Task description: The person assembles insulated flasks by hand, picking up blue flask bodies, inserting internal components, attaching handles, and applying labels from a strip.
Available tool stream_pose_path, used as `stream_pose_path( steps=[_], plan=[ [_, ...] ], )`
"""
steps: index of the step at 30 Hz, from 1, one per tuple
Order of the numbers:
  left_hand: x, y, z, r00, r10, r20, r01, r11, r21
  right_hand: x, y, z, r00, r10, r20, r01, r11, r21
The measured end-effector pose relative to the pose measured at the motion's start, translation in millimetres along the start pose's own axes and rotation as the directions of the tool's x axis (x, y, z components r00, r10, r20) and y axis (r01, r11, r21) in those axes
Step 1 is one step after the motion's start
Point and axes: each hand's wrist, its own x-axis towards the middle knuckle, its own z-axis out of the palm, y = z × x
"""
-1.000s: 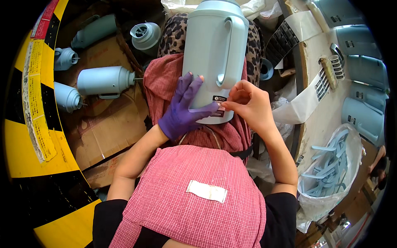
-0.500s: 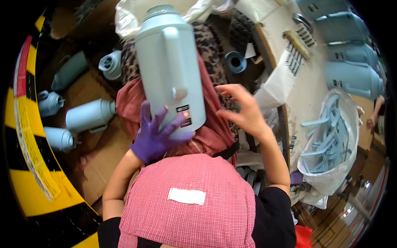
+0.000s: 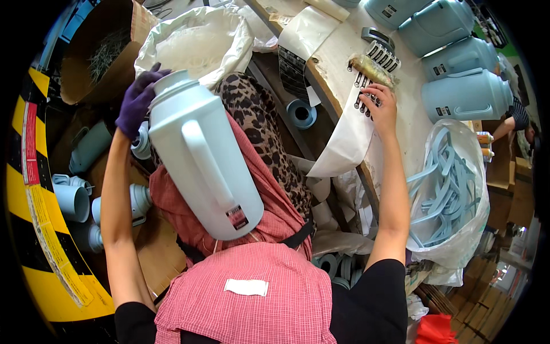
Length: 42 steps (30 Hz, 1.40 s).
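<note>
A large light-blue vacuum flask body point(image 3: 192, 155) lies tilted across my lap, its open neck pointing away and its side handle up. A small dark label point(image 3: 236, 217) is on its lower end. My left hand point(image 3: 137, 100), in a purple glove, grips the flask at its neck and shoulder; part of its fingers is hidden behind the rim. On the bench to the right, my bare right hand point(image 3: 382, 108) has its fingers bent and pinched at a white sheet of dark labels point(image 3: 349, 129). Whether one label has come loose is too small to tell.
Several blue flasks point(image 3: 467, 94) stand at the bench's far right. Nearer is a bag of blue handles point(image 3: 444, 189). Left, more flask bodies point(image 3: 71, 200) lie near cardboard. A white sack point(image 3: 195, 43) and a box of metal pieces point(image 3: 106, 54) are beyond. A striped barrier point(image 3: 46, 241) borders the left.
My left hand has moved from the flask's lower end up to its neck. The right hand has reached right to the label sheet. The flask has shifted nearer and tilted.
</note>
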Motion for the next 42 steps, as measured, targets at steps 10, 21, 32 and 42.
stream_pose_path(
  steps=[10,21,32,42],
  plan=[
    [-23.7,154.6,67.1,0.895,0.446,0.007,-0.441,0.887,-0.134,4.7,-11.0,1.7,1.000,-0.004,-0.024,0.003,0.997,-0.074],
    [68.4,56.2,75.8,0.991,-0.106,-0.081,0.133,0.830,0.542,13.4,4.2,8.2,0.998,0.057,0.020,-0.057,0.998,0.022],
    [-117.0,66.6,110.8,0.817,0.189,-0.545,-0.139,0.982,0.131,-48.5,-112.3,-24.6,0.991,-0.057,-0.123,0.063,0.997,0.052],
    [-167.2,53.3,134.8,0.699,0.011,-0.715,0.016,0.999,0.031,3.0,-22.8,3.8,0.999,0.014,-0.041,-0.015,1.000,-0.008]
  ],
)
